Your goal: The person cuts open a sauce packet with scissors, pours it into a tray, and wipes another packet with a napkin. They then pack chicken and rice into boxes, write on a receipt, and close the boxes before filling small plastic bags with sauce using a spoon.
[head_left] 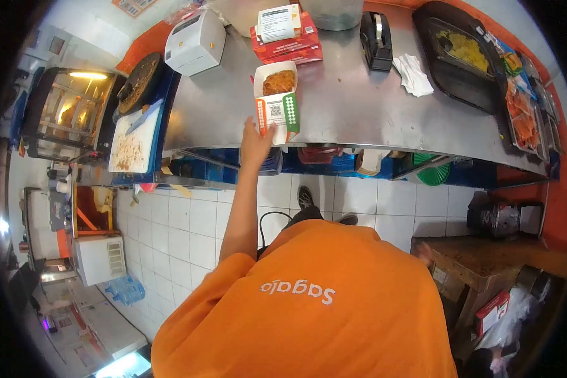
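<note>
In the head view, a person in an orange shirt stands at a steel worktop, left arm stretched forward. The left hand is partly closed about the near left corner of an open food box, its thumb on the front panel and its fingers along the left side; I can't judge how firm the hold is. The box sits at the front edge of the worktop, lid folded back toward the person, with a browned piece of food in the far half.

The right hand is a blur down by a wooden table; I can't tell how open it is or whether it has hold of anything.

Just behind the box are stacked red boxes with a printed slip on top. A white machine stands to their left; a black tape dispenser and crumpled white paper are off to the right. At the far left, a knife rests on a stained cutting board.
</note>
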`<state>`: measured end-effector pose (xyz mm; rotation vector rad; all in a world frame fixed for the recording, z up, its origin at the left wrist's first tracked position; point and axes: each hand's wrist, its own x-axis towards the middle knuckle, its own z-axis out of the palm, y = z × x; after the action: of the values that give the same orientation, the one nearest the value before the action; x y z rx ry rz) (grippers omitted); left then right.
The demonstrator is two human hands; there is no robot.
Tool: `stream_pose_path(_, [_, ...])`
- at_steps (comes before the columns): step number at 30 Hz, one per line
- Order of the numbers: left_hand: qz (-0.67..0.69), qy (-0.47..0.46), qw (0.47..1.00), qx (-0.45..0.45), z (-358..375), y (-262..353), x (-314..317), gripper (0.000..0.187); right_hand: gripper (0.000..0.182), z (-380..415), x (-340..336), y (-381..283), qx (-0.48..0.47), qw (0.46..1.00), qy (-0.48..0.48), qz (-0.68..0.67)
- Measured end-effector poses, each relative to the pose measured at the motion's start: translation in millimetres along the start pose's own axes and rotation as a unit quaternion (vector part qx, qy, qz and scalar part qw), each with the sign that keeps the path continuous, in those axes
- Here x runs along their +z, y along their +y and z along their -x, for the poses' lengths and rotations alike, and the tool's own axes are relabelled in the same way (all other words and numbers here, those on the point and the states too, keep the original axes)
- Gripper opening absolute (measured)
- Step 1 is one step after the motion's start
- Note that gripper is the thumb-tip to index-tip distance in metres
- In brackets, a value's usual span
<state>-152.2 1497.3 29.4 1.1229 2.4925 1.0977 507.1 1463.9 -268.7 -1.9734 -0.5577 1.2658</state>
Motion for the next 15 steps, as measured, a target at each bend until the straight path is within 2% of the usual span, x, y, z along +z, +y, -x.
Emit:
stream_pose_path(1, [0.031, 0.023, 0.998, -0.052, -19.4, -10.4, 6.7, 0.07, 0.037, 4.8, 51.4, 13.6, 0.022, 0.976, -0.202, -0.076])
stream_pose_path(2, [0.063, 0.045, 0.992, -0.103, -36.6, -15.5, 9.9, 0.072, 0.039, 12.2, 87.0, 24.5, 0.062, 0.923, -0.357, -0.128])
stream_pose_path(3, [0.064, 0.041, 0.99, -0.116, -50.9, -14.2, 8.5, 0.073, 0.037, 106.5, 136.7, -22.7, -0.293, 0.876, -0.341, 0.174])
stream_pose_path(6, [0.048, 0.024, 0.989, -0.138, -86.2, -10.5, 6.7, 0.07, 0.033, 184.6, 180.0, -121.0, -0.275, 0.798, -0.45, 0.292])
stream_pose_path(8, [0.014, 0.015, 0.992, -0.125, -108.5, -17.9, 14.7, 0.063, 0.028, 176.9, 186.9, -137.9, -0.247, 0.82, -0.416, 0.306])
stream_pose_path(9, [0.011, 0.008, 0.996, -0.09, -114.8, -22.0, 19.9, 0.057, 0.027, 156.3, 184.8, -125.8, -0.233, 0.858, -0.377, 0.259])
stream_pose_path(12, [0.017, -0.022, 1.0, -0.012, -123.8, -41.0, 23.0, 0.043, 0.031, 107.7, 159.7, -103.8, -0.193, 0.906, -0.243, 0.286])
stream_pose_path(14, [0.052, -0.049, 0.997, 0.007, -129.7, -43.0, 8.4, 0.034, 0.035, 30.7, 117.2, -26.7, -0.075, 0.912, -0.208, 0.347])
stream_pose_path(15, [0.07, -0.097, 0.992, 0.029, -134.0, -40.8, -11.2, 0.031, 0.035, 33.1, 110.9, -18.3, -0.072, 0.873, -0.201, 0.438])
